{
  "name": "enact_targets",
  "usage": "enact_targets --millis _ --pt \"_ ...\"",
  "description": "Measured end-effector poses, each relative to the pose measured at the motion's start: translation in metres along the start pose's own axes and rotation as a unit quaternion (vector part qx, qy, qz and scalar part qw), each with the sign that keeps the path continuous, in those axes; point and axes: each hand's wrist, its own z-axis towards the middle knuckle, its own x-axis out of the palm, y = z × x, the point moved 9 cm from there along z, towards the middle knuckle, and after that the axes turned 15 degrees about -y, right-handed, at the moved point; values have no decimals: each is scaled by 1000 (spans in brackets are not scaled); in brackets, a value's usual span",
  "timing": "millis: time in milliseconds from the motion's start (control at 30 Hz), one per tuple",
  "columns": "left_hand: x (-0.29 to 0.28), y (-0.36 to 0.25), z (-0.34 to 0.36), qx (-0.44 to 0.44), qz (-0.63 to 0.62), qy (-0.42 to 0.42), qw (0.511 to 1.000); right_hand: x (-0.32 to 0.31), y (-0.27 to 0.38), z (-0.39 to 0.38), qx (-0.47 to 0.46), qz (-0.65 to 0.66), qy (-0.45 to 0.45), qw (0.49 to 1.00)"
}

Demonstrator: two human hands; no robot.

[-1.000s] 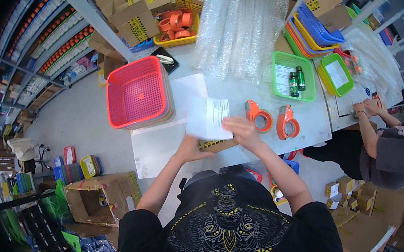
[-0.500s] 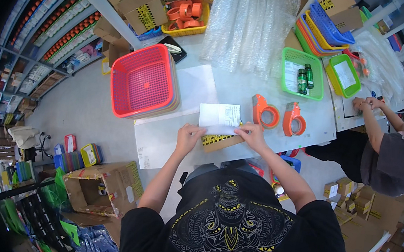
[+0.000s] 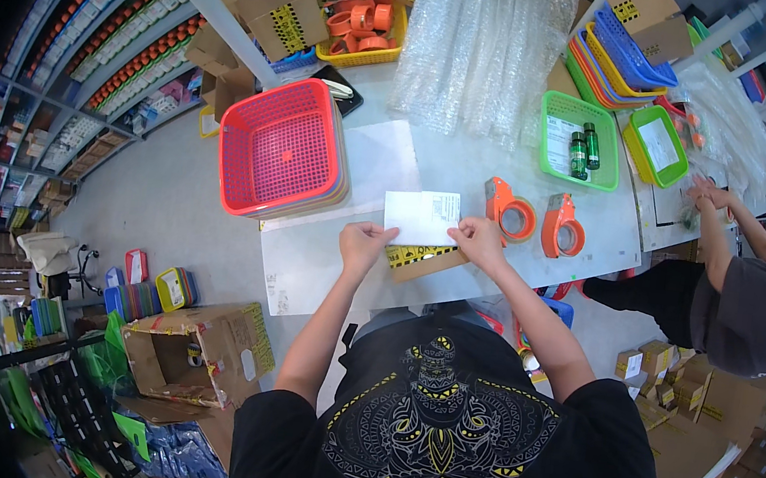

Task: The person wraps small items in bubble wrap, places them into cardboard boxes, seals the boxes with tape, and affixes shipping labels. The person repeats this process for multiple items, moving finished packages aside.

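Observation:
A white printed sheet of paper [image 3: 415,221] is stretched between my hands over a small cardboard box [image 3: 432,264] with yellow-and-black tape. My left hand [image 3: 365,245] pinches the sheet's lower left corner. On the other side, my right hand [image 3: 479,242] grips its right edge, thumb and fingers closed. A fold seems to run across the sheet, with a blank lower part in front of the printed part. To the right of my right hand lie two orange tape dispensers [image 3: 511,212] with tape rolls.
Stacked baskets, red on top [image 3: 282,147], stand at the left. A green basket [image 3: 545,158] holds two dark green bottles and paper. Bubble wrap [image 3: 479,56] hangs at the back, beside a yellow basket [image 3: 367,51] of orange tape dispensers. A co-worker's hands [image 3: 709,193] are at the right.
The sheet's lower part, earlier a narrow raised strip, now covers more of its front. My hands stay at its edges. The co-worker's hands have shifted, and the whole view has moved slightly.

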Motion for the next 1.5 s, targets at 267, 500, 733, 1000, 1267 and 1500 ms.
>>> enact_targets --millis 267,500,733,1000,1267,1500 --pt "-13 -33 -23 157 95 -68 981 -10 26 -25 -125 -9 -57 990" --pt "14 -75 -68 554 111 45 824 9 80 -80 -458 -220 -107 855" --pt "21 -64 -71 544 116 106 824 -46 39 -66 -351 -182 -129 909" --pt "15 -86 -53 489 78 93 864 -25 95 -29 -537 -97 -39 837" --pt "-49 -107 -29 412 188 25 891 -29 90 23 -273 -26 45 961" --pt "75 -104 -83 495 260 173 811 -25 8 22 -142 -34 -93 985"
